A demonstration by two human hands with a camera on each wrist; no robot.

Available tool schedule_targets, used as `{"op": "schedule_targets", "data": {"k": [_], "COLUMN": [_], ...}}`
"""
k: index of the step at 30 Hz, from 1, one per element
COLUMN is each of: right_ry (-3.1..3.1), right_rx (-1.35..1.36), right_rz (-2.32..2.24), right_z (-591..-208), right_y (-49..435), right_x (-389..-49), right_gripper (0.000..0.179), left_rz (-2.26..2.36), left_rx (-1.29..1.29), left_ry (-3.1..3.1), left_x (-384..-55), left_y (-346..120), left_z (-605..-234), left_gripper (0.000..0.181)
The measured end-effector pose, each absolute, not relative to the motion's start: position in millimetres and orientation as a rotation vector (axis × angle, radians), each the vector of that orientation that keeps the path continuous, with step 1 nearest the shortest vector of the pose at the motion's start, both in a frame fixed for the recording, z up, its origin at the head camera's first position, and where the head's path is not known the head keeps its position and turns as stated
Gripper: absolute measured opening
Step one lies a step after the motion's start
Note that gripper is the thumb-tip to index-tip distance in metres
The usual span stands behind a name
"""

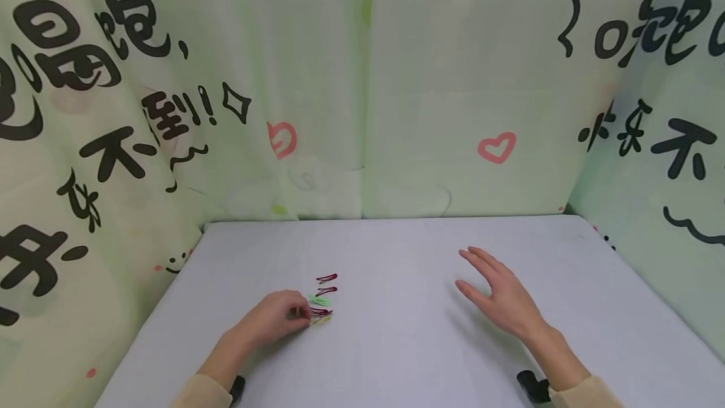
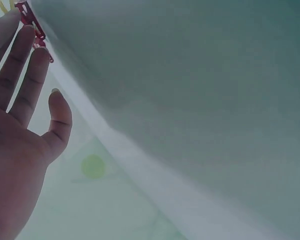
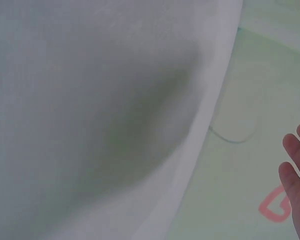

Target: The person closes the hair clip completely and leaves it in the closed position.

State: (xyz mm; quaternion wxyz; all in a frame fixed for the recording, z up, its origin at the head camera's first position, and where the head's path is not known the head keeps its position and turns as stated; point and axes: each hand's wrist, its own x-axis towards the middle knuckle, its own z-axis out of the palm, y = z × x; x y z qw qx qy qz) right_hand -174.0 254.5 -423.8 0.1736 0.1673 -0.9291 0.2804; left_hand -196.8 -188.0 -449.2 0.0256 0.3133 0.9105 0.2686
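My left hand is low over the left-middle of the table, thumb and index fingertips brought together at a dark red hair clip. In the left wrist view, those fingertips meet the red hair clip, partly hiding it. A yellow hair clip lies just in front of it and a green hair clip just behind. Farther back are two more dark red snap clips, one above the other in a column. My right hand hovers over the right side, fingers extended, holding nothing.
A white-covered table spreads beneath both hands. Pale green printed curtains with black lettering and hearts enclose its back and sides. A black wrist strap sits at the right sleeve.
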Motion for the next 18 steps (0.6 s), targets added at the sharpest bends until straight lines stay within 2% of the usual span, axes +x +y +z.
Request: {"op": "schedule_targets", "data": {"k": [18], "right_ry": [-2.604], "right_rx": [0.531], "right_rz": [0.964], "right_z": [-430], "right_y": [236], "right_x": [-176], "right_gripper": [0.059], "left_rz": [1.027], "left_rx": [0.974], "left_ry": [2.758], "left_x": [-195], "left_y": [-184], "left_z": [-439], "left_gripper": [0.015]}}
